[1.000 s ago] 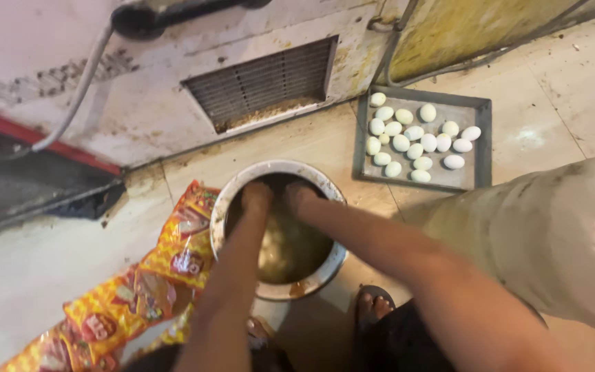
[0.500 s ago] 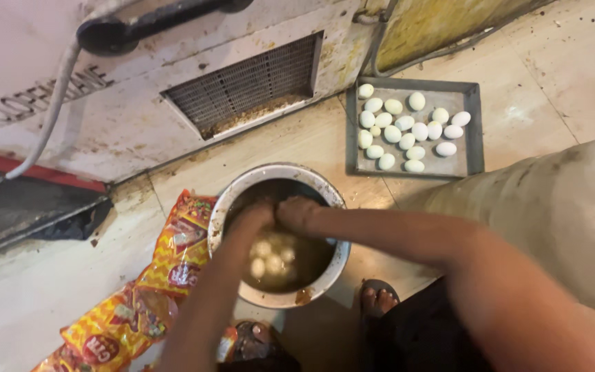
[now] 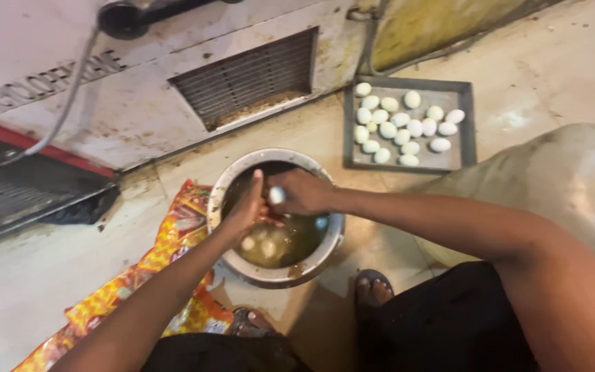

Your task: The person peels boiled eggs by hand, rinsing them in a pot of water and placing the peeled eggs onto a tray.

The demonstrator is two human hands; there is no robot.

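The grimy white appliance (image 3: 173, 76) with its vent grille (image 3: 246, 76) runs off the top and left edges beyond the round metal pot (image 3: 242, 265); what machine it is cannot be told. Right of the pot a large pale sack (image 3: 559, 186) is cut off by the frame edge. Left of the pot lies one crumpled orange-and-yellow printed plastic wrapper (image 3: 166, 255), partly hidden under the person's left forearm. Beyond the pot to the right sits one flat grey tray (image 3: 459, 93) holding about fifteen peeled white eggs (image 3: 399, 127). In the pot's murky brown water roughly three more eggs (image 3: 266, 244) show dimly; others may lie under the hands.

Over the pot, the left hand (image 3: 246, 207) is half curled, and whether it grips anything cannot be told. The right hand (image 3: 304, 193) closes its fingers round one white egg (image 3: 277, 195), just above the water.

Half a second earlier both hands were pressed together at the pot's far rim with no egg visible between them; the tray count looks unchanged.
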